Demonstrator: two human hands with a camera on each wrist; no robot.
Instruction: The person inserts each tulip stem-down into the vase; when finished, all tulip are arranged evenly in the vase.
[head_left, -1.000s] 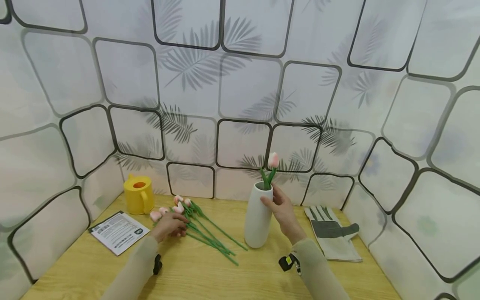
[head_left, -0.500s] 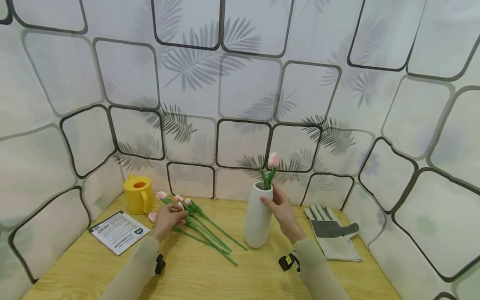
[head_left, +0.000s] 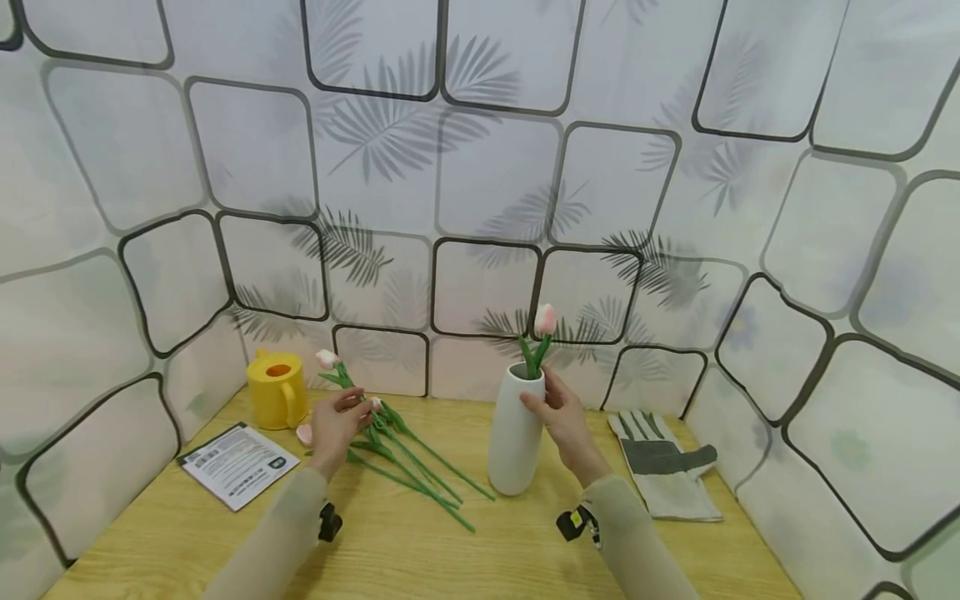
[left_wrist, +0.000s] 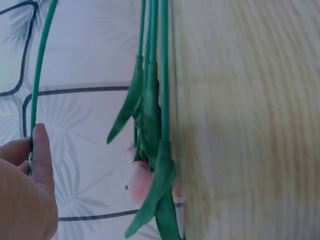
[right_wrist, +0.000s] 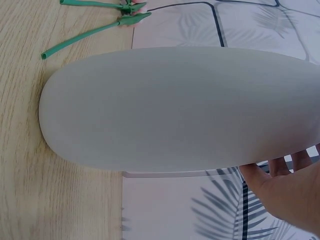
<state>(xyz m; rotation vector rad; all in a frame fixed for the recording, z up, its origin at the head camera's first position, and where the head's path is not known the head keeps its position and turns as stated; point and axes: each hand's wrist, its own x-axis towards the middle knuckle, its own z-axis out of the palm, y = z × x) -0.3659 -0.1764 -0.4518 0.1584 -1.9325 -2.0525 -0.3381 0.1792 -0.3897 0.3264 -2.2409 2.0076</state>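
My left hand (head_left: 335, 427) pinches the green stem of an artificial tulip (left_wrist: 42, 60) between thumb and fingers. That flower's pink and white head tilts up beside the yellow watering can. Several other pink tulips (left_wrist: 161, 180) lie on the table below and right of this hand; their heads are partly hidden in the head view. My right hand (head_left: 567, 425) grips the tall white vase (head_left: 514, 442) near its rim, thumb in front. The vase stands on the table, leaning slightly. A single tulip (head_left: 546, 321) rises from its mouth.
The yellow watering can (head_left: 276, 392) stands at the back left. A printed card (head_left: 238, 467) lies in front of it. On the right lies a grey and white work glove (head_left: 667, 471). Patterned curtain walls (head_left: 382, 283) enclose the wooden table (head_left: 420, 567).
My left hand has taken hold of one tulip and lifted it off the pile, up and slightly right. The right hand and the vase stay nearly still.
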